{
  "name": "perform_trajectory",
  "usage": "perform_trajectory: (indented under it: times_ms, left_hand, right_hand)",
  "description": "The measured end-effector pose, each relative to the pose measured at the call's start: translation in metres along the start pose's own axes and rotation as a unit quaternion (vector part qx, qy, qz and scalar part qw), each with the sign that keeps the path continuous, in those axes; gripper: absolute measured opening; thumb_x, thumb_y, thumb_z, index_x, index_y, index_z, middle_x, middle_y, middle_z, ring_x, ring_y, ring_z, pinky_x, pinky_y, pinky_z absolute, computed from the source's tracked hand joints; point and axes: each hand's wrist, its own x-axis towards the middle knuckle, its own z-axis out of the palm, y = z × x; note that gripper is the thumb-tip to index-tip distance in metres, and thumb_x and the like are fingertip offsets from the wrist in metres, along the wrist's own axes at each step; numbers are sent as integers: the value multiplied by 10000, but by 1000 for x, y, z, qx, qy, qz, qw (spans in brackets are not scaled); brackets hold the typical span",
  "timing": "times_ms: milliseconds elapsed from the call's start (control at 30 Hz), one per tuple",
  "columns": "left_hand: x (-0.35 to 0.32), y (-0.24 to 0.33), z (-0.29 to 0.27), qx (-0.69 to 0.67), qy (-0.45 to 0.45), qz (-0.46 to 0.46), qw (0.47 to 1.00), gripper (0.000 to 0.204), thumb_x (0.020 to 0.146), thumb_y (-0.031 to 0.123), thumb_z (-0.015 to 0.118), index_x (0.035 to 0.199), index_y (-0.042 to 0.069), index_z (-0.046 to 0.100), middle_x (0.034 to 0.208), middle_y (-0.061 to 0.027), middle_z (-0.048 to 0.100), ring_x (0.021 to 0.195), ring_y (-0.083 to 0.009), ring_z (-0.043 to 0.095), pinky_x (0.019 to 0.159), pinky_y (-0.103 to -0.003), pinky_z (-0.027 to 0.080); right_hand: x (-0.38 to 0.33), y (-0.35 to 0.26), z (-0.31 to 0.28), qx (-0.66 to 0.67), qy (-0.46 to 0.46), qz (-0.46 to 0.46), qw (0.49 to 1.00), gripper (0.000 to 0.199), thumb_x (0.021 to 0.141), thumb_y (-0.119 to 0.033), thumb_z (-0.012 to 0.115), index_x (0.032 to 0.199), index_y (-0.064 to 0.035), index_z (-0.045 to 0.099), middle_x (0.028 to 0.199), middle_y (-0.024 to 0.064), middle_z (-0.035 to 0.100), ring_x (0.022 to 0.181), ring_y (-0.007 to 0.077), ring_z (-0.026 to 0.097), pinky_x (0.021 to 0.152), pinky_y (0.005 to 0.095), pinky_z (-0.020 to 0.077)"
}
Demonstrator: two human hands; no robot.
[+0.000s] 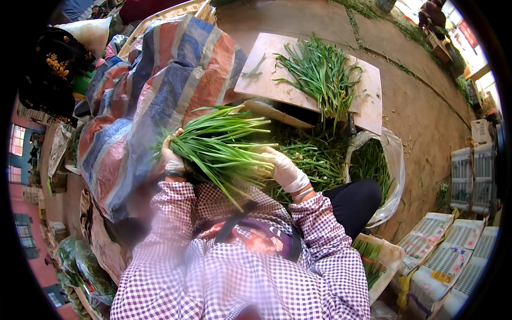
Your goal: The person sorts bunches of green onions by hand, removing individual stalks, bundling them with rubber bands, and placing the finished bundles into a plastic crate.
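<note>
Bundle: a thick bunch of green garlic chives (pixel 221 144) is held across the person's chest, cut ends toward the lower right, leaf tips fanning up and to the right.
Left hand (pixel 172 156): in a pale glove, wrapped around the left side of the bunch, fingers closed on the stalks.
Right hand (pixel 281 168): also in a pale glove, closed on the stalk ends of the same bunch; a few loose blades hang down below it.
Hands together or apart: the two hands are set apart along the bunch, each gripping it.
Sleeves: purple-and-white checked sleeves (pixel 325 224) come up from the lower edge; a dark strap crosses the chest.
Board: a pale wooden board (pixel 266 64) lies beyond the hands, with a second heap of loose chives (pixel 322 74) spread on it, tips hanging over its near edge.
Pile below: more chives (pixel 314 157) lie heaped between the board and the person's knees.
Bag: a clear plastic bag (pixel 394 160) at the right holds further greens.
Tarpaulin: a striped blue, red and white tarpaulin (pixel 154 90) covers a mound at the left, just beside the left hand.
Ground: bare brown floor (pixel 421 112) with scattered green scraps.
Crates: white plastic crates (pixel 469 176) and printed cartons (pixel 453 250) stand at the right edge.
</note>
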Motion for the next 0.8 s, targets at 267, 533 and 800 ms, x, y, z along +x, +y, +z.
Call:
perform_trajectory:
  times_ms: [267,533,800]
  left_hand:
    - [12,-3,-16,1,82,11,997,363,893,253,443,1044,9,663,1021,-140,690,910,-293,641,892,-417,506]
    - [21,3,-26,48,113,7,992,349,878,232,437,998,9,676,968,-141,696,857,-307,640,845,-409,514]
    - [27,-3,-25,67,186,45,979,351,884,238,415,978,14,668,941,-139,695,838,-315,638,833,-417,512]
  right_hand:
    - [-16,18,-29,73,105,38,991,342,999,-226,486,1249,3,534,1146,142,642,877,186,633,756,260,518]
    - [-30,3,-8,2,145,29,989,269,948,-175,564,1151,-10,627,1032,56,678,849,116,587,761,249,466]
    - [-28,10,6,48,253,-165,952,223,953,-254,617,938,-37,666,932,34,658,804,113,564,741,262,451]
